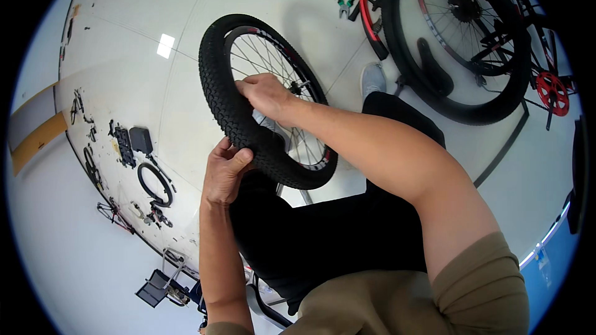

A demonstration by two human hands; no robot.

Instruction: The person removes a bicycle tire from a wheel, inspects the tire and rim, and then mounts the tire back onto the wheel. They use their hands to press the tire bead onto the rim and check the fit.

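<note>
A bicycle wheel stands tilted in front of me, its black knobbly tyre (216,80) around a dark spoked rim (233,37). A gap shows between tyre and rim along the upper left. My left hand (227,170) grips the tyre from the outside at its lower left, thumb over the tread. Higher up, my right hand (266,94) has its fingers closed on the tyre's inner edge, and the fingertips are partly hidden. The wheel's hub (298,87) shows just beyond my right wrist. My right forearm covers part of the spokes.
Green-handled pliers (343,1) and a red-and-black tool (369,25) lie on the floor ahead. At right are a large wheel (523,68), a black saddle (434,68) and a red chainring (552,93). Bicycle parts and a loose tyre (147,190) lie scattered at left.
</note>
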